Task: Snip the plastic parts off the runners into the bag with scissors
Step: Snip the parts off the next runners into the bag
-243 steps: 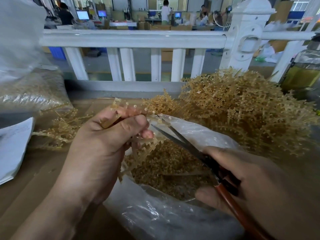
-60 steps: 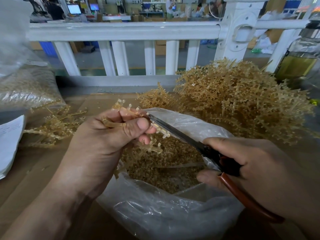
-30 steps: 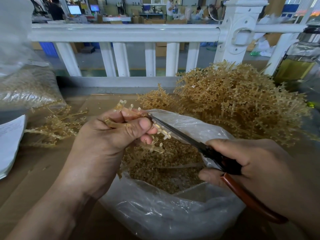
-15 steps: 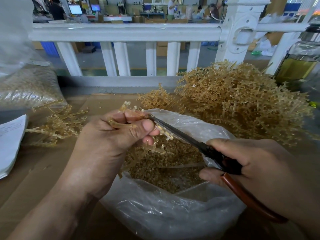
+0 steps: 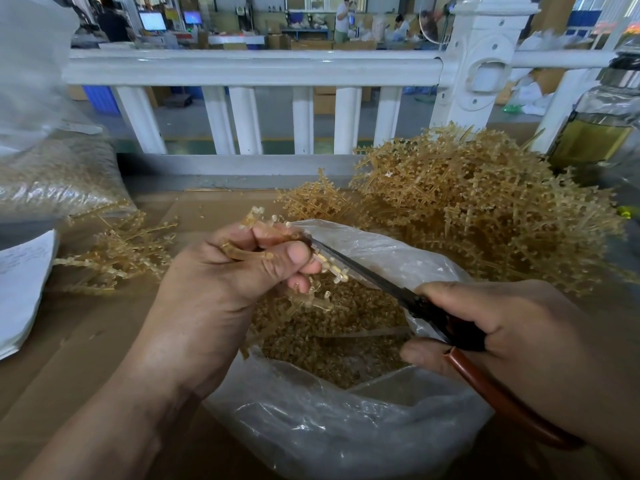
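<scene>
Runner (image 5: 246, 253): amber, centre of frame, pinched between the thumb and curled fingers of the left hand (image 5: 214, 299), lower end hanging over the open bag (image 5: 346, 431). Scissors (image 5: 374, 282): gripped in the right hand (image 5: 526, 348), lower right; blades close together, tips at the runner just beside the left fingertips. Parts (image 5: 332, 344): loose heap inside the bag. Pile (image 5: 485, 209) of runners: upper right, on the desk (image 5: 69, 344).

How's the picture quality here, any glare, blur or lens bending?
Head view: glare on the plastic bag; the scissors and the left hand gripping the runner are sharp; the edges smear, as at the bottle; the white railing's bars splay.
</scene>
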